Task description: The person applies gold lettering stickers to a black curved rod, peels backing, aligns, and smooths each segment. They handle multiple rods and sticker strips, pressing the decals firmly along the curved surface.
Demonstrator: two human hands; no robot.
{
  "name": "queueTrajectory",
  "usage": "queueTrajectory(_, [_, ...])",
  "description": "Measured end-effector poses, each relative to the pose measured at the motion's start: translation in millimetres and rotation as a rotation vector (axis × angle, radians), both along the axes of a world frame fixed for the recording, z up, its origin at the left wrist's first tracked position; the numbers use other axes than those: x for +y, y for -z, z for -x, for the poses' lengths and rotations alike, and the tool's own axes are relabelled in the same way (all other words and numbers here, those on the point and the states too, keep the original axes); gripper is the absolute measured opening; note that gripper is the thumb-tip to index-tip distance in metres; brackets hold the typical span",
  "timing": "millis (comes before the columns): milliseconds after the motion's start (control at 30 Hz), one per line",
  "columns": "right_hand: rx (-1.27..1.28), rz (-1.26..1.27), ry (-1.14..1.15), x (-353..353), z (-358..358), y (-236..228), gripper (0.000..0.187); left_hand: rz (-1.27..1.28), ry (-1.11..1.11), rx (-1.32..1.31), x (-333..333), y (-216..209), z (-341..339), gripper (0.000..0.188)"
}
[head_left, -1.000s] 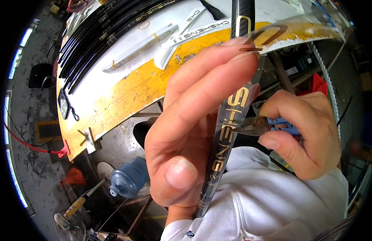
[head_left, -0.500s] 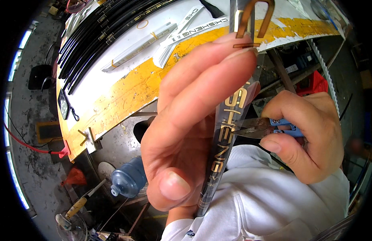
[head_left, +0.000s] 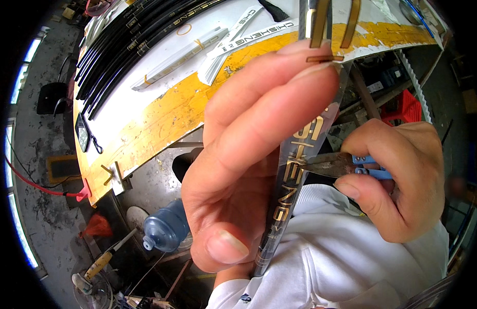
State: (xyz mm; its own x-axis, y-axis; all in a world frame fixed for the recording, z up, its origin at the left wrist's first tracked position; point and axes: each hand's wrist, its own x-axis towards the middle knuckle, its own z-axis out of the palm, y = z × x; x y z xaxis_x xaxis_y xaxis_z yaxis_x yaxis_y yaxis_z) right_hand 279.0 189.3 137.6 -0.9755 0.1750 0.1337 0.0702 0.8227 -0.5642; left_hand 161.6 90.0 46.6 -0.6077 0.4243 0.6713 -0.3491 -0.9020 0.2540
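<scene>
My left hand (head_left: 238, 149) is closed around a slim black strip (head_left: 284, 203) with gold lettering and clear film along its edges. It slants from my sleeve up past my fingertips; my fingers hide part of it. Amber-gold characters (head_left: 321, 26) show above the index and middle fingertips, close to the camera. In my right hand (head_left: 408, 180) is a pair of blue-handled snips (head_left: 328, 165), pinched between thumb and bent fingers. Their worn, pointed metal end touches or nearly touches the lettering halfway along the strip. Whether the blades are apart cannot be made out.
Black rods (head_left: 140, 49) lie bundled on the worn yellow-and-white table (head_left: 166, 116), beside banded white printed strips (head_left: 179, 62). A metal clamp (head_left: 115, 177) grips the table's edge. Below are a blue water bottle (head_left: 166, 225) and a fan (head_left: 91, 288). A red crate (head_left: 403, 108) stands at the right.
My left hand and the strip's upper end have shifted slightly right, and the amber-gold characters have turned. My right hand has moved a little right and down, still holding the snips.
</scene>
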Motion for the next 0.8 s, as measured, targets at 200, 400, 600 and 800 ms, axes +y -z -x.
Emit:
queueTrajectory(200, [0.002, -0.006, -0.006, -2, 2, -1, 0.019, -0.031, -0.022, -0.032, -1, 3, -2, 0.086])
queueTrajectory(400, [0.043, -0.024, -0.021, -2, 3, 0, 0.018, 0.032, -0.037, 0.009, -5, 4, 0, 0.086])
queueTrajectory(600, [0.110, -0.029, -0.048, -5, 6, 5, 0.018, 0.034, -0.058, 0.008, -7, 4, -1, 0.086])
queueTrajectory(800, [0.116, -0.068, -0.075, -6, 6, 2, 0.021, 0.304, -0.194, -0.153, -15, -29, -21, 0.087])
